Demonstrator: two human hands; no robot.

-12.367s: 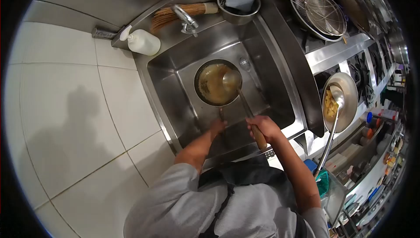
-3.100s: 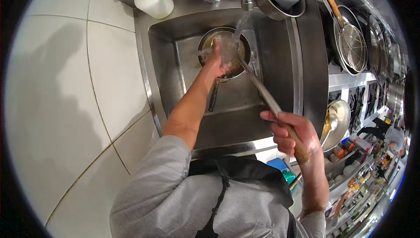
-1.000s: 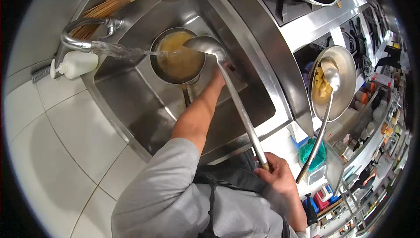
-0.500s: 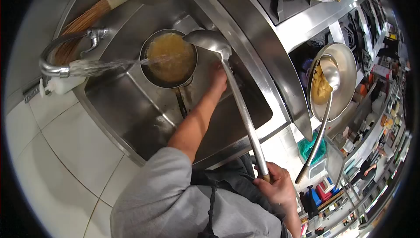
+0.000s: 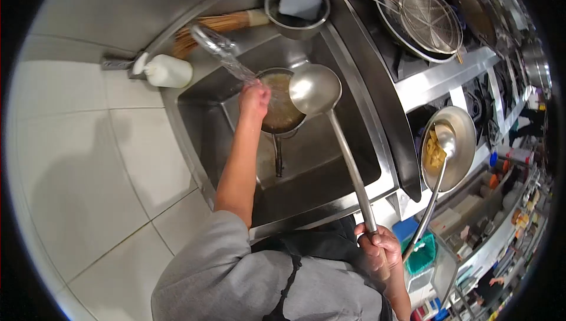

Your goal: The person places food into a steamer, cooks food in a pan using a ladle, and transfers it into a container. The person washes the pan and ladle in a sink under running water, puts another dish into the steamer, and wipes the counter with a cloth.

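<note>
In the sink [image 5: 318, 161] sits a pan [image 5: 279, 123] of cloudy yellowish-brown liquid, its handle toward me. Water runs from the faucet [image 5: 206, 41] toward the pan's left side. My left hand [image 5: 254, 99] is in this stream at the pan's left edge, fingers curled together; whether anything is in them is too small to tell. My right hand [image 5: 380, 247] grips the handle end of a long ladle [image 5: 316, 89], whose bowl is raised above the pan's right side.
A white pump bottle [image 5: 170, 71], a straw brush [image 5: 221, 23] and a metal pot [image 5: 296, 23] line the sink's back. At right, a metal bowl [image 5: 463, 150] holds yellow pieces and another ladle. Strainers [image 5: 430, 23] lie beyond the stove's near edge.
My left hand has moved from the sink's right side to the running water at the pan's left edge. The ladle stays in my right hand. The camera view has shifted.
</note>
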